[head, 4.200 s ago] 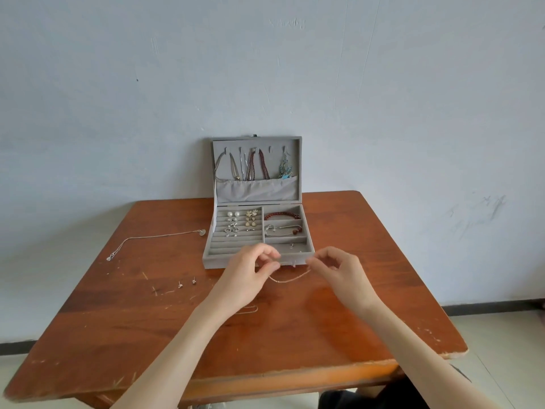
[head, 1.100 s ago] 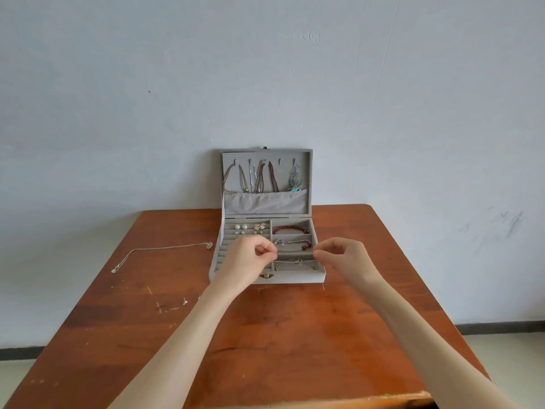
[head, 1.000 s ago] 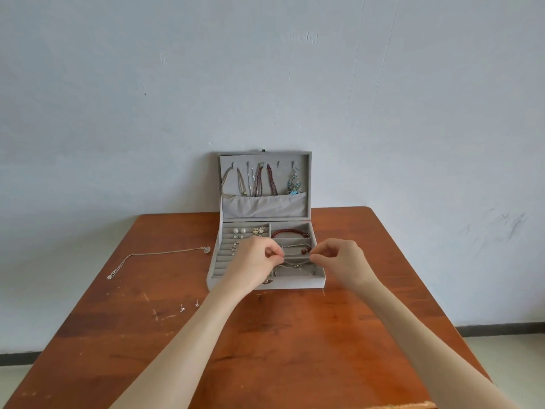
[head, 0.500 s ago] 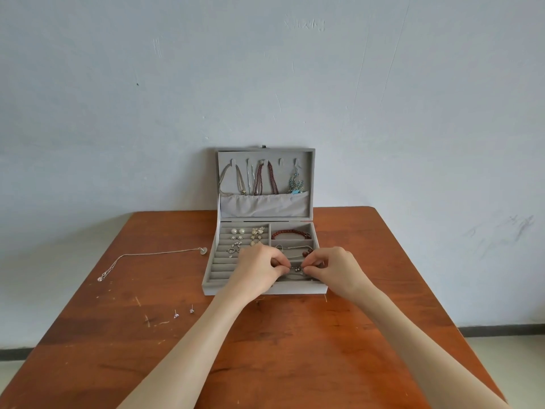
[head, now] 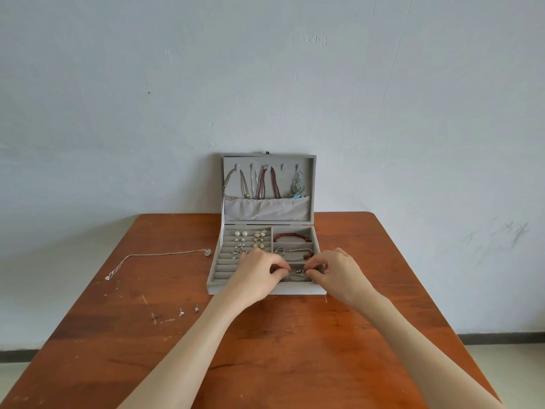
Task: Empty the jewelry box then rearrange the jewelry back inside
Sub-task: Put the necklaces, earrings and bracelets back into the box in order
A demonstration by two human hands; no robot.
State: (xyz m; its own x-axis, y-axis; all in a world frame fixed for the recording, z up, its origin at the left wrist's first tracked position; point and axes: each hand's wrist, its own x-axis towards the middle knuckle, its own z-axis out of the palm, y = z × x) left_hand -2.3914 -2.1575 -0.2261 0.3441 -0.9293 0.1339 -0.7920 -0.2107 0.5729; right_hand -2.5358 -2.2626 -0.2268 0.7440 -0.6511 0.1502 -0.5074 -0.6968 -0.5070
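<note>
A grey jewelry box (head: 216, 268) stands open at the table's back middle, its lid upright with several necklaces (head: 267, 184) hanging inside. Earrings (head: 250, 240) fill the left ring rows. A red bead bracelet (head: 292, 237) lies in the back right compartment, and a cord bracelet (head: 295, 251) in the one in front of it. My left hand (head: 256, 276) and my right hand (head: 339, 271) both pinch a thin chain bracelet (head: 296, 271) low in the front right compartment. A silver pendant necklace (head: 156, 256) and two small stud earrings (head: 188, 311) lie on the table to the left.
The wooden table (head: 265, 349) is scratched near the studs. A pale wall stands right behind the box. The table's right edge drops to a tiled floor (head: 516, 379).
Both hands carried the thin chain from the table in front of the box up over its front wall and lowered it into the front right compartment, coming closer together.
</note>
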